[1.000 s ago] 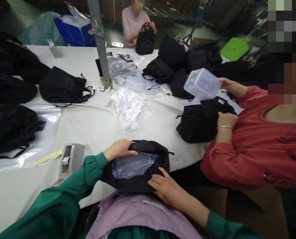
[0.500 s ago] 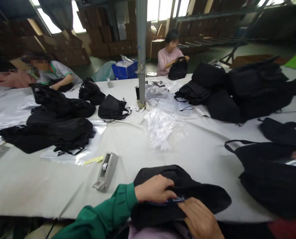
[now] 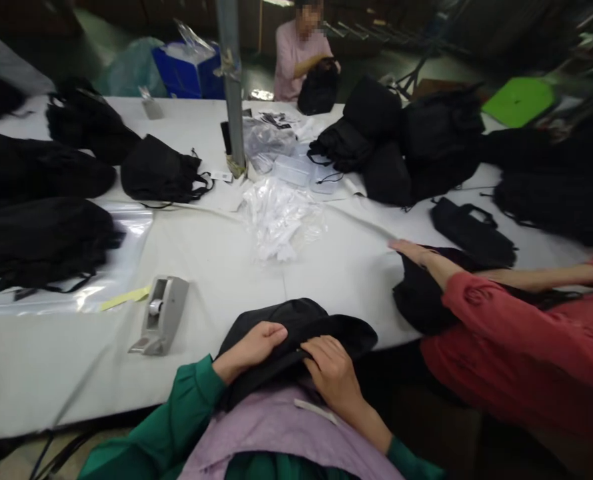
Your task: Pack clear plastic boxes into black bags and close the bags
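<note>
A limp black cloth bag (image 3: 276, 313) lies at the table's front edge, against my lap. My left hand (image 3: 256, 343) grips its fabric, thumb pressed on the curled fingers. On the other side of the opening, my right hand (image 3: 331, 370) pinches the bag's near edge with bent fingers. The inside of the bag is dark and I cannot make out what is in it. To the left stands a grey tape dispenser (image 3: 164, 313), apart from both hands.
A co-worker in a red sleeve (image 3: 521, 327) handles black fabric close on my right. Black bags (image 3: 41, 233) are heaped at left, more bags (image 3: 401, 140) at back right. Clear plastic bags (image 3: 281, 213) lie mid-table by a metal post (image 3: 231, 87). Another person (image 3: 301, 53) sits opposite.
My view has swung right and downward. My hands have shifted on the bag, and the shiny bluish strip between them no longer shows. The red-sleeved co-worker's arms have come into view.
</note>
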`<action>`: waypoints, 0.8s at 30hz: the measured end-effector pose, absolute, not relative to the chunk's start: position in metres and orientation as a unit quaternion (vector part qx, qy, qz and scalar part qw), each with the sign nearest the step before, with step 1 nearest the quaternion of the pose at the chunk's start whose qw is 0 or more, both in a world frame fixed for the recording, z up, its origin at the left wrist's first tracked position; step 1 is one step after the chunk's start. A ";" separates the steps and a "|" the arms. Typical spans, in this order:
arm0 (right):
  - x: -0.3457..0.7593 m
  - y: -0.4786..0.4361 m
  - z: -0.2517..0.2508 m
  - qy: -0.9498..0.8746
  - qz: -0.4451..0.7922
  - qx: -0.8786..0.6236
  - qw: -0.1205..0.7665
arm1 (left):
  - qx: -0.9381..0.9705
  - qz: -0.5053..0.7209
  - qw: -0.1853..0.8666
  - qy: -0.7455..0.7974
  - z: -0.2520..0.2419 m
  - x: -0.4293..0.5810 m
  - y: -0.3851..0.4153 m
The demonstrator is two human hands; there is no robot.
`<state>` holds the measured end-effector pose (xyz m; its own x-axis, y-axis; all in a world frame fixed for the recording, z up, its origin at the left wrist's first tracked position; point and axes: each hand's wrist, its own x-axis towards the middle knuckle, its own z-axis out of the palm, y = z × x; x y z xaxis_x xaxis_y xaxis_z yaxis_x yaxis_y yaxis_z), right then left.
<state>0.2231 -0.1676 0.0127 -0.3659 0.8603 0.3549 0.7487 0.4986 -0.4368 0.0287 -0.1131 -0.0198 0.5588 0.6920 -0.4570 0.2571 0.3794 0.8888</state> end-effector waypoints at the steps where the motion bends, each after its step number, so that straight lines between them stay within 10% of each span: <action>1: 0.222 -0.169 0.012 -0.812 0.107 -0.501 0.279 | 0.525 0.156 0.711 0.441 -0.022 0.028 -0.113; 24: 0.216 -0.166 0.006 -0.810 0.131 -0.471 0.324 | 0.711 0.126 0.562 0.404 0.016 0.028 -0.108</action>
